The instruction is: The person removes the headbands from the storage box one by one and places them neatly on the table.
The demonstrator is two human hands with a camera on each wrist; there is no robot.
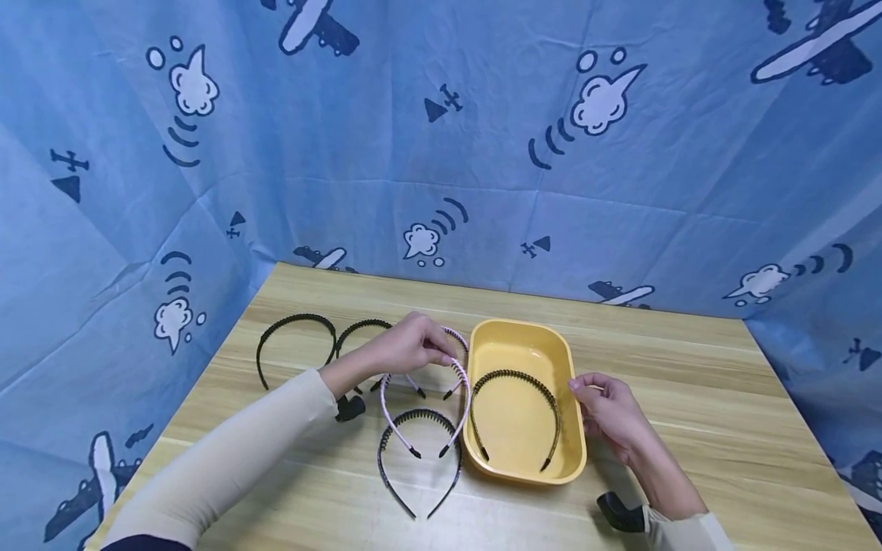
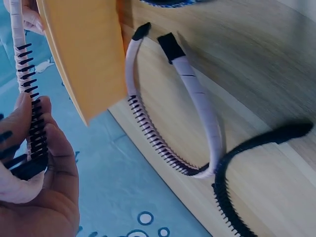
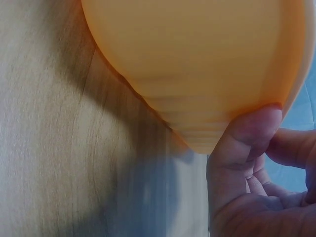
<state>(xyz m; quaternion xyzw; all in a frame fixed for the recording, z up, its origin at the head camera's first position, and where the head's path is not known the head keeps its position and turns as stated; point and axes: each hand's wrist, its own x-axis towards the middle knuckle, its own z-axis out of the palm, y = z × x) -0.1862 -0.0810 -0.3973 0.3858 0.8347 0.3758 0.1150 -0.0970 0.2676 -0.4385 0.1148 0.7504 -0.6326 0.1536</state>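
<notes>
My left hand [image 1: 411, 344] pinches a pale lilac headband [image 1: 383, 399] with black comb teeth near its top, the two black-tipped ends hanging downward. In the left wrist view, thumb and fingers close round the toothed part of this band [image 2: 19, 34]. A second lilac headband [image 2: 203, 106] lies on the table beneath, partly hidden by the hand in the head view. The rim of a yellow plastic tray [image 1: 579, 440] is between thumb and fingers of my right hand [image 1: 612, 413], at its right side. Inside the tray rests a dark toothed headband [image 1: 513, 373].
Two black headbands [image 1: 298, 317] [image 1: 365, 324] lie at the table's left, the nearer one partly behind my left arm. Another dark headband [image 1: 422, 413] lies in front, left of the tray, overlapped by the held band. Blue patterned cloth [image 1: 482, 229] walls the wooden table [image 1: 696, 398].
</notes>
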